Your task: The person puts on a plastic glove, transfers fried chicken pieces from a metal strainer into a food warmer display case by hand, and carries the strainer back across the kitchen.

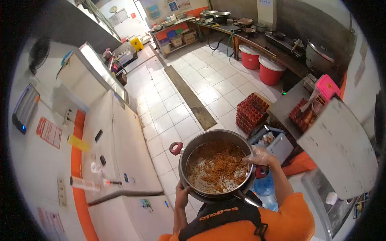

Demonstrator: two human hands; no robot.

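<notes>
A wide stainless steel pot (183,170) with maroon loop handles is in front of my body. Loose orange-brown crumbs (221,164) lie over its pale, perforated-looking bottom. Below it shows part of a second metal pan with a long steel handle (247,197). My left hand (182,195) is closed on the lower left side of the pots; its fingertips are partly hidden. In a clear plastic glove, my right hand (259,156) grips the right rim, with fingers reaching over the inner edge. The right loop handle (262,172) sits just below that hand.
Red egg trays (252,113) are stacked on the floor ahead, beside an open cooler box (277,146). Red lidded buckets (271,72) stand under the stove counter (257,38). White freezers (124,160) line the left. A raised white lid (337,144) is close on the right.
</notes>
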